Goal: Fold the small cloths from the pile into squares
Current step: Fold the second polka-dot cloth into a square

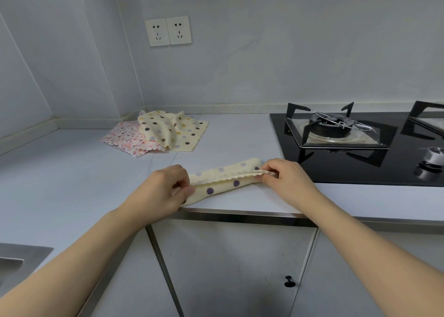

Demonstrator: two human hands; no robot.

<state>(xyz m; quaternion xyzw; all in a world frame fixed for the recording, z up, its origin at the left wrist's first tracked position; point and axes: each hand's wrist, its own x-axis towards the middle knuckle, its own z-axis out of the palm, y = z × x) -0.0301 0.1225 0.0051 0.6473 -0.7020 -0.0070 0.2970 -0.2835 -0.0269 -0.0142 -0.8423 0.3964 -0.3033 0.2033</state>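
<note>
Pinching opposite ends, the left hand (165, 191) and right hand (286, 179) held a cream polka-dot cloth (223, 182) folded on the pale grey countertop (72, 172). More small patterned cloths (156, 134) lay piled at eleven o'clock.

Pale grey kitchen countertop (72, 172) bearing: a folded cream cloth with purple dots (223, 184) near its front edge; a pile of dotted and pink floral cloths (156, 134) toward the corner; a black glass gas hob (360, 153), right.

Black gas hob (355, 163) at right edge w/ burner grate (334, 129) and silver knob (433, 154). Double wall socket (168, 31) upper centre-left. Sink corner (14, 261) bottom left. Grey cabinet doors below, small black knob (289, 281).
</note>
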